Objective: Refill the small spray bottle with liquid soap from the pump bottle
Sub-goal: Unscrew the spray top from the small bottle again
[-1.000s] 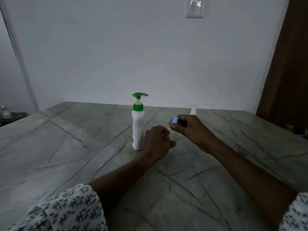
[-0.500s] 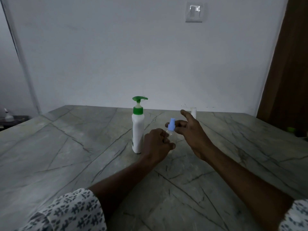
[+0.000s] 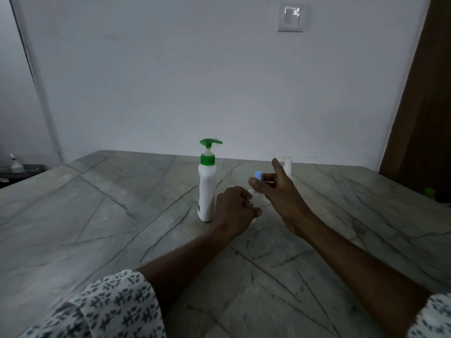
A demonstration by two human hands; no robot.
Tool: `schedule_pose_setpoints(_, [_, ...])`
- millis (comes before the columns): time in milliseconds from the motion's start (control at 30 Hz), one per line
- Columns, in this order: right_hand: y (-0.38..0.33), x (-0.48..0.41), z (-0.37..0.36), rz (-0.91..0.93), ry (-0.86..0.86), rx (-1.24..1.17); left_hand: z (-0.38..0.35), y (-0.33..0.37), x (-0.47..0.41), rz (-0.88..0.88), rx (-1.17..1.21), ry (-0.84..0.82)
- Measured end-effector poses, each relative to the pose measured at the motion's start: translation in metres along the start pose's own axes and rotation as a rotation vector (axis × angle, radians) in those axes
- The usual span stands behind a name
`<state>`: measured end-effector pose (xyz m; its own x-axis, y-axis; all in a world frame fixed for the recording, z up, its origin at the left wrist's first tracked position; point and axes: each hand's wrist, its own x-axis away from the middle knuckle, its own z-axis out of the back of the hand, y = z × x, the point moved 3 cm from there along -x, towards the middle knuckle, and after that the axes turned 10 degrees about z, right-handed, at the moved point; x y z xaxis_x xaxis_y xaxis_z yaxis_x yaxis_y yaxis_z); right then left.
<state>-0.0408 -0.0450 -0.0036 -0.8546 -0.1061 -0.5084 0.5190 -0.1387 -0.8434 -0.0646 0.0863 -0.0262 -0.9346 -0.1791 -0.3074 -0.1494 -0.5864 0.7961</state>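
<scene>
A white pump bottle (image 3: 207, 191) with a green pump head stands upright on the marble table (image 3: 97, 215). Just right of it my left hand (image 3: 235, 208) is curled round the small clear spray bottle (image 3: 252, 191), which is mostly hidden in the fist. My right hand (image 3: 280, 191) pinches the bottle's blue spray cap (image 3: 258, 175) between thumb and fingers, with the index finger pointing up.
A small white cap-like object (image 3: 288, 166) stands near the table's far edge behind my right hand. A wall rises behind the table, with a brown door (image 3: 427, 118) at right. A dark side surface holding a small bottle (image 3: 14, 162) lies at far left.
My right hand's fingers have opened out around the blue cap, the index finger now raised. The left hand has kept its grip on the small bottle.
</scene>
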Motion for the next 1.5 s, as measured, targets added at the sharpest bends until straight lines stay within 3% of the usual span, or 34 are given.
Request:
schedule_pose_setpoints(133, [0.004,0.003,0.000,0.044,0.068,0.083,0.001,0.000,0.000,0.011,0.011,0.000])
schedule_pose_setpoints(233, [-0.002,-0.002,0.006,0.109,0.094,0.022,0.001,0.000,0.000,0.019,0.027,-0.007])
schedule_pose_setpoints(533, [-0.041,-0.014,0.063,0.377,0.386,-0.377,0.003,-0.002,0.000,0.031,0.092,-0.011])
schedule_pose_setpoints(633, [-0.037,-0.016,0.077,0.372,0.424,-0.287,0.003,-0.001,0.002,0.029,0.088,-0.017])
schedule_pose_setpoints(700, [-0.024,-0.019,0.075,0.296,0.377,0.038,0.003,-0.001,0.002,0.034,0.088,-0.021])
schedule_pose_setpoints(800, [-0.001,-0.017,0.057,0.275,0.132,0.553,0.003,0.000,0.003,0.037,0.079,-0.021])
schedule_pose_setpoints(900, [0.020,-0.013,0.039,0.277,-0.071,0.771,0.002,0.000,0.004,0.027,0.066,-0.026])
schedule_pose_setpoints(1167, [0.036,-0.010,0.027,0.231,-0.367,0.992,0.003,-0.002,0.003,-0.004,0.046,-0.034])
schedule_pose_setpoints(1500, [0.036,-0.008,0.035,0.211,-0.305,0.875,0.001,-0.003,0.004,0.006,0.035,-0.042])
